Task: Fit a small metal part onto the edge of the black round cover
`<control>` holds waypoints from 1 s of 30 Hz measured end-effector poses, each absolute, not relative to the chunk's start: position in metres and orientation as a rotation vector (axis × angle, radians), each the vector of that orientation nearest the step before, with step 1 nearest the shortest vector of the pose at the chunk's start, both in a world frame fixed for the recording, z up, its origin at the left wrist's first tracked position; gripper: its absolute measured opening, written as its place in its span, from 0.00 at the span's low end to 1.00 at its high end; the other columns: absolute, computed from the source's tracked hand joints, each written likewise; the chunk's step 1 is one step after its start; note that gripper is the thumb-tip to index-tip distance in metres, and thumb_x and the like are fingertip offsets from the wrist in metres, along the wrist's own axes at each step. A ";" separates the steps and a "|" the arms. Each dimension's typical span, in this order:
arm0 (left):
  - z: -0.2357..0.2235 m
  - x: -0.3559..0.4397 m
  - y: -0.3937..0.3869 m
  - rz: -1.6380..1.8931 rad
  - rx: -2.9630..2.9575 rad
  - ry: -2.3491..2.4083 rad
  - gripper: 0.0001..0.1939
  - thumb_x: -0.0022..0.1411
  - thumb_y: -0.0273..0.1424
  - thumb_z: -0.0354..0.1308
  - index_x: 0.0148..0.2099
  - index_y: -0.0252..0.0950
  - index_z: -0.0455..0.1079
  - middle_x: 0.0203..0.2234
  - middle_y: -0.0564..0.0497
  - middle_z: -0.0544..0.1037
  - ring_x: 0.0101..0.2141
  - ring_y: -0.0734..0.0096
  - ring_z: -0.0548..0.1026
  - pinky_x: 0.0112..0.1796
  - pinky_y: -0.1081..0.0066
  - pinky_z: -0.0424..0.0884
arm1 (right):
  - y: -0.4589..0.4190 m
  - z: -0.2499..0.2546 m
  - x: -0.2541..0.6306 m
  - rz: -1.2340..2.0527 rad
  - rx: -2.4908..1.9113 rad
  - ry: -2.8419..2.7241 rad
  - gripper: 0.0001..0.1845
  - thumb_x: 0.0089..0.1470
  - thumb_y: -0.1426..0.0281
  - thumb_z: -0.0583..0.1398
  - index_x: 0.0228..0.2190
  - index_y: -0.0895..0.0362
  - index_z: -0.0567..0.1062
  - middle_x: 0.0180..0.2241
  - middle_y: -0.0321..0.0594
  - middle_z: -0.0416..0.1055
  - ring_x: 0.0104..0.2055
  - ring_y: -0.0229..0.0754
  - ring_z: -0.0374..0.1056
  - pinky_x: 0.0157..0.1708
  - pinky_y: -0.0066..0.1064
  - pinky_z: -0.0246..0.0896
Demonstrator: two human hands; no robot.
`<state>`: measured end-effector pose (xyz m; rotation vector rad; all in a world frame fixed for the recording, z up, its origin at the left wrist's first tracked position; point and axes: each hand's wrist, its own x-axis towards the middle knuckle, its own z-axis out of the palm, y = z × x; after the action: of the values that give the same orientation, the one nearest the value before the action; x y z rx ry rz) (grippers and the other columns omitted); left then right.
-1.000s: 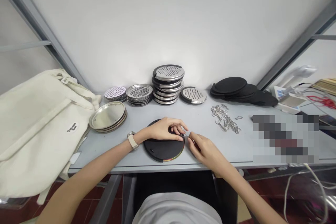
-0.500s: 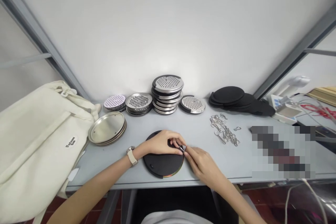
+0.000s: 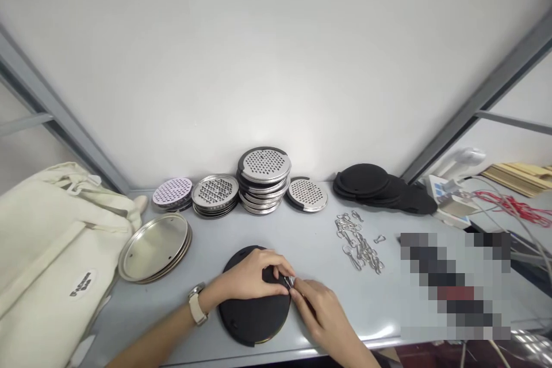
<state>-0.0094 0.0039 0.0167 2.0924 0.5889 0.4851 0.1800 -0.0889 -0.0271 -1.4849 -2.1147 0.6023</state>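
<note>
A round black disc (image 3: 254, 322) lies on the grey table near its front edge, with a coloured line along its lower right rim. Across its top rests my left hand (image 3: 254, 276), with a watch at the wrist; the thumb and fingers close on the disc's right edge. My right hand (image 3: 317, 305) pinches a small metal clip (image 3: 288, 282) against that edge. The fingertips partly cover the clip, so how it sits in the disc cannot be made out. Several similar metal clips (image 3: 360, 244) lie loose to the right.
Along the wall stand a tall stack of perforated metal discs (image 3: 264, 164), a stack of grater discs (image 3: 215, 191), a lilac perforated disc (image 3: 172, 191) and black discs (image 3: 362, 178). Plain metal discs (image 3: 153, 247) are stacked at left beside a cream bag (image 3: 43, 253). Cables (image 3: 513, 207) lie at right.
The whole scene sits lower and slightly further left in the picture, as the head camera has tilted up. Both hands keep their hold at the disc's right edge.
</note>
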 end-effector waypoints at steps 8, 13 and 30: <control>0.019 -0.009 0.003 0.483 2.118 0.600 0.14 0.52 0.30 0.66 0.43 0.37 0.74 0.33 0.52 0.77 0.32 0.76 0.73 0.37 0.76 0.68 | -0.090 -0.030 0.179 0.542 -1.435 -2.125 0.10 0.64 0.70 0.47 0.32 0.54 0.65 0.29 0.38 0.69 0.31 0.40 0.65 0.31 0.30 0.55; 0.018 -0.010 0.004 0.512 2.124 0.569 0.14 0.52 0.30 0.66 0.43 0.35 0.74 0.33 0.50 0.78 0.35 0.73 0.74 0.40 0.75 0.69 | -0.091 -0.032 0.177 0.447 -1.431 -2.092 0.10 0.64 0.71 0.47 0.31 0.54 0.63 0.28 0.37 0.68 0.30 0.41 0.66 0.30 0.30 0.57; 0.011 -0.005 -0.007 0.533 2.062 0.611 0.15 0.53 0.27 0.64 0.44 0.35 0.73 0.35 0.50 0.79 0.34 0.74 0.75 0.38 0.75 0.73 | -0.095 -0.036 0.179 0.317 -1.436 -2.097 0.09 0.64 0.71 0.46 0.31 0.54 0.61 0.27 0.38 0.66 0.29 0.41 0.64 0.29 0.31 0.58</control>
<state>-0.0054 -0.0073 0.0111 2.0624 0.6109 0.5327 0.1790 -0.0952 -0.0363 -1.4358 -2.0975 0.3169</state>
